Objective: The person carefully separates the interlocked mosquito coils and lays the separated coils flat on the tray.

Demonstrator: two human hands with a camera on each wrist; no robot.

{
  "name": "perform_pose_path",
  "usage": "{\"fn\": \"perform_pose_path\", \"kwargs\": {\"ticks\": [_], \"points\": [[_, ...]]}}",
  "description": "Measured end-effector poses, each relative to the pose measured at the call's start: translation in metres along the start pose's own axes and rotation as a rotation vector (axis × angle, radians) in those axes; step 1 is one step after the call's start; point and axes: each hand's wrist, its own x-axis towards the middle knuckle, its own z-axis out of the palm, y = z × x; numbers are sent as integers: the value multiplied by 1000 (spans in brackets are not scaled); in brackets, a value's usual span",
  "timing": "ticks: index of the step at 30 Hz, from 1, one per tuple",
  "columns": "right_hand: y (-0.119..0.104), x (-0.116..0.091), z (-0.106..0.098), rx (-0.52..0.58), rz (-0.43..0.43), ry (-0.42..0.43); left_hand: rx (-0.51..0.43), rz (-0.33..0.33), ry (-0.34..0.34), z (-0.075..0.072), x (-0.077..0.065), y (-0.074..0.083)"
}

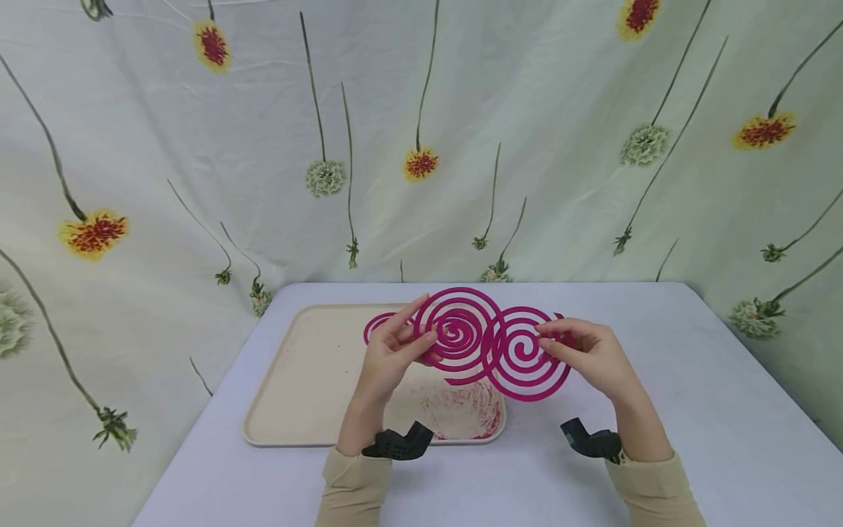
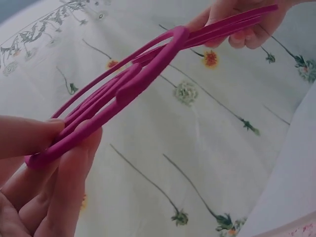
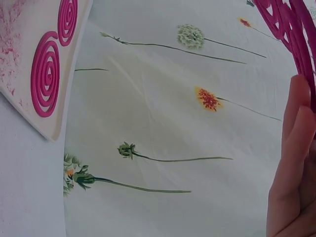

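Observation:
Two flat magenta mosquito coils are held up over the tray in the head view, overlapping where they meet. My left hand [image 1: 387, 355] pinches the outer edge of the left coil [image 1: 454, 331], thumb on one face and fingers on the other. With thumb and fingertips my right hand [image 1: 596, 357] grips the right coil [image 1: 527, 397] near its outer side. Seen edge-on in the left wrist view, the held coils [image 2: 153, 66] cross each other; whether they are linked I cannot tell. More coils [image 3: 48, 76] lie on the tray, partly hidden behind the left hand in the head view.
A beige tray [image 1: 303, 380] rests on the white table [image 1: 546, 468], its right part smeared with magenta crumbs [image 1: 467, 410]. Behind the table hangs a flower-printed cloth [image 1: 560, 110]. Each wrist wears a black camera mount [image 1: 398, 444].

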Motion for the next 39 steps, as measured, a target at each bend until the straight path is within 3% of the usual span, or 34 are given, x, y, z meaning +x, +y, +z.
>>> {"fn": "perform_pose_path", "kwargs": {"ticks": [5,10,13,17,22,27,31,35,39], "points": [[-2,1,13,7,31,232,-91,-17,180,17,1,-3],[-3,4,28,78,12,404,-171,-20,288,35,2,-6],[-4,4,34,117,-3,430,-203,-22,340,44,2,-7],[-4,4,40,140,-5,398,-234,-15,398,52,2,-8],[-5,4,43,125,0,378,-232,-1,410,54,3,-12],[-4,4,35,68,10,353,-176,10,380,45,2,-10],[-3,3,24,18,39,251,-110,-2,309,32,1,-6],[-1,2,12,-31,56,109,-62,-28,171,17,1,-3],[-1,1,5,-52,51,-19,-30,-44,-44,6,0,-2]]}}
